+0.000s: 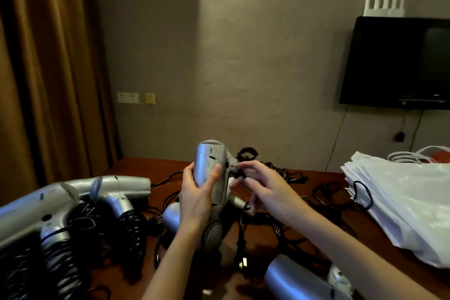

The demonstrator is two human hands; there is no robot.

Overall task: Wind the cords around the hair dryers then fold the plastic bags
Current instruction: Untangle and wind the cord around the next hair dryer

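A brown curtain (48,68) hangs far left; a dark television (399,63) is mounted on the grey wall (243,56), far right.

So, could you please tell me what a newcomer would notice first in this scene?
Probably the silver hair dryer raised mid-frame: the left hand grips its barrel while the right hand pinches the black cord at its handle. Next, the cord-wound dryers lined up at left, and the white plastic bags stacked at right.
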